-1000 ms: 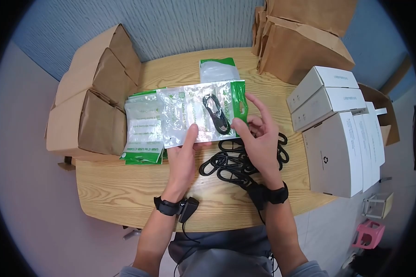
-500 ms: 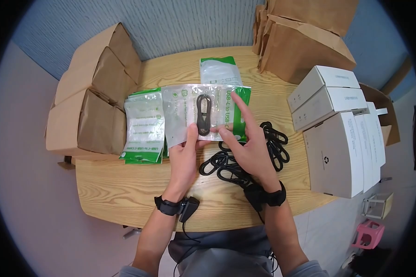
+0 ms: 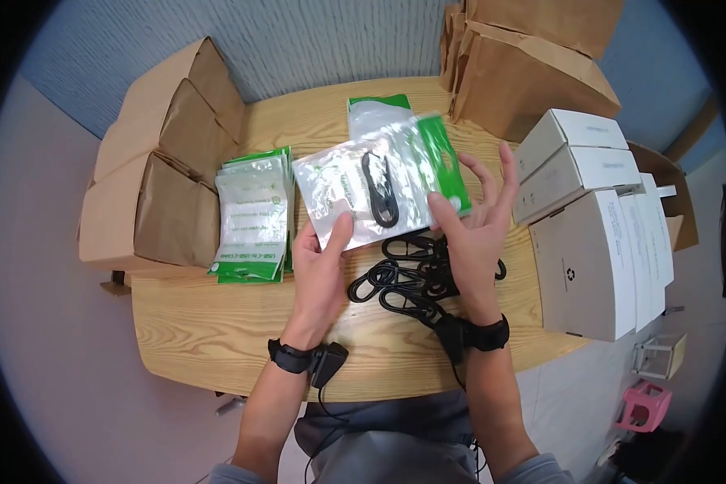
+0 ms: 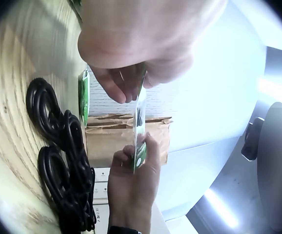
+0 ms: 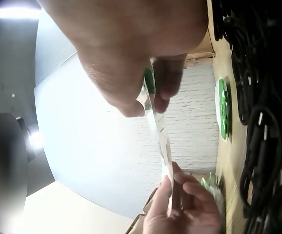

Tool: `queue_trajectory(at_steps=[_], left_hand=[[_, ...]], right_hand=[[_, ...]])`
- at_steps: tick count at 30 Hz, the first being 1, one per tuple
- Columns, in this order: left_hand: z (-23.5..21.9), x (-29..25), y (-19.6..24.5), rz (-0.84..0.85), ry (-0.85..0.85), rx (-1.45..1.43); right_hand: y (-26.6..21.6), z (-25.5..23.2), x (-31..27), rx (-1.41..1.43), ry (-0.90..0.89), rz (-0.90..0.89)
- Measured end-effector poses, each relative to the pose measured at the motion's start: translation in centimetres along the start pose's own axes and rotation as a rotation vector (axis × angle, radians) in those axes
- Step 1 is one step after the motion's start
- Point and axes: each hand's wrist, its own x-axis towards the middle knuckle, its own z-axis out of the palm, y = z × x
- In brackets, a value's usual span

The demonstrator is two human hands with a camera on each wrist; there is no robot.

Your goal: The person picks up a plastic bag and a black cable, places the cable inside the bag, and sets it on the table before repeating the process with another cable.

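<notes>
Both hands hold a clear and green plastic pouch [image 3: 343,177] tilted above the table, a coiled black cable [image 3: 381,189] inside it. The left hand [image 3: 319,270] pinches its lower left corner, thumb on the front. At the green end, the right hand [image 3: 476,242] pinches the edge between thumb and fingers, other fingers raised. Edge-on, the pouch [image 4: 139,117] spans both hands in the left wrist view; the right wrist view also shows the pouch [image 5: 161,141] edge-on. Below lie several coiled black cables [image 3: 403,278].
A stack of green and white pouches [image 3: 254,214] lies at the left, beside brown cartons [image 3: 121,194]. Another pouch [image 3: 379,114] lies at the back. White boxes [image 3: 581,258] and brown paper bags [image 3: 532,81] stand at the right and back right.
The pouch has tilted, its green end rising and moving right. The right hand has moved right with it, from over the pouch's face to its green edge. The left hand keeps its pinch.
</notes>
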Motion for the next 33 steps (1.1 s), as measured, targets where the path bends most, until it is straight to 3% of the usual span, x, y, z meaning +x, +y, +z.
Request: queue_trajectory(at_steps=[3, 6, 12, 16, 20, 22, 25, 27, 29, 33], left_hand=[[0.8, -0.2, -0.2, 0.027, -0.012, -0.184], [1.4, -0.3, -0.5, 0.122, 0.017, -0.23], [1.9, -0.7, 1.0, 0.282, 0.055, -0.005], [0.4, -0.3, -0.3, 0.262, 0.105, 0.065], [0.3, -0.5, -0.4, 0.205, 0.104, 0.002], [0.0, -0.5, -0.6, 0.274, 0.026, 0.02], [-0.4, -0.4, -0.5, 0.288, 0.069, 0.056], [-0.7, -0.3, -0.4, 0.309, 0.096, 0.018], [-0.5, -0.4, 0.4, 0.316, 0.123, -0.117], [0.3, -0.3, 0.6, 0.284, 0.165, -0.019]], right_hand=[[0.2, 0.1, -0.3, 0.16, 0.04, 0.155], [2.1, 0.3, -1.2, 0.198, -0.253, 0.345], [1.9, -0.7, -0.5, 0.04, -0.067, 0.251], [1.5, -0.2, -1.3, -0.111, -0.22, 0.197], [1.5, 0.4, -1.8, -0.039, -0.306, 0.168], [1.6, 0.4, -2.0, -0.059, -0.347, 0.14], [1.8, 0.5, -1.7, -0.049, -0.393, 0.124], [1.4, 0.6, -1.4, 0.155, -0.284, 0.268], [1.5, 0.5, -1.3, 0.128, -0.289, 0.286], [2.4, 0.4, -1.8, 0.122, -0.321, 0.35]])
